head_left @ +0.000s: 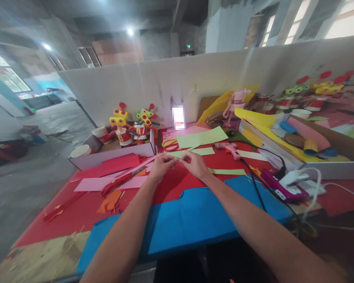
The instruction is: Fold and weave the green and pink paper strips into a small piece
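Observation:
My left hand (pixel 163 166) and my right hand (pixel 194 164) meet above the red table cover, fingertips pinched together almost touching. Whatever sits between them is thin and too small to make out. Just behind the fingers lie a light green paper strip (pixel 205 151) and a larger light green sheet (pixel 203 137). Yellow loops (pixel 168 144), perhaps scissor handles, rest near the left fingertips. Pink paper strips (pixel 92 184) and a red-handled cutting tool (pixel 116 184) are left of my left hand. A pink glue gun (pixel 228 149) lies beyond my right hand.
Blue cloth (pixel 191 214) covers the near edge. Two cup-bodied figures (pixel 124 135) stand in a shallow box at the left. At the right are a box of paper scraps (pixel 339 167), a purple power strip (pixel 284 184) and trailing cables. A white partition (pixel 129 84) rises behind.

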A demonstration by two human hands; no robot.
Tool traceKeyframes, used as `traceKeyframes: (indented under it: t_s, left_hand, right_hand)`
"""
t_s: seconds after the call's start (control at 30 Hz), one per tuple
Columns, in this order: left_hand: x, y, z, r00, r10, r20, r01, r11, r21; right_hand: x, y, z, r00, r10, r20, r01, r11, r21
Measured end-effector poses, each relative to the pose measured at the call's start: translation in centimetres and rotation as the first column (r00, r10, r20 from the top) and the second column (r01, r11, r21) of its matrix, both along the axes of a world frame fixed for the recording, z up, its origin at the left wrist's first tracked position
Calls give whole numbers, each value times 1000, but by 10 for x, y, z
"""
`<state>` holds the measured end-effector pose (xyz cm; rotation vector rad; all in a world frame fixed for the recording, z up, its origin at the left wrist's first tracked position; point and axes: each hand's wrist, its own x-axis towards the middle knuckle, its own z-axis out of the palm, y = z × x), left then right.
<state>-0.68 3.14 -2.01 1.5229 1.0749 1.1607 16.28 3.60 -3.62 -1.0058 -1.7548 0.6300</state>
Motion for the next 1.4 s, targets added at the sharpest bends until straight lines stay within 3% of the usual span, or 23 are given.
traceKeyframes:
  t_s: [0.53,0.73,1.0,1.1,1.27,1.4]
  left_hand:
    - [1,-1,1,1000,18,11,-18,999,-31]
    - [1,0,0,999,-6,37,7,1000,-23]
    - [1,1,0,995,-18,98,14,999,48]
    - [2,0,2,991,-2,130,-13,993,116]
    - [0,1,1,996,66,54,-75,983,167]
    - [-1,2,0,996,61,60,-70,982,177]
  right_hand:
    - [0,-3,3,999,-45,7,45,999,-7]
    - [-2,0,0,999,-8,-47,8,1000,-4]
    - [1,2,-2,998,56,15,-55,998,-17]
    - [0,2,-3,999,34,-25,-35,999,-24]
    - [-3,2,-8,982,44,-186,-61,995,-83]
    - [-6,0,-8,984,35,-174,-46,997,-58]
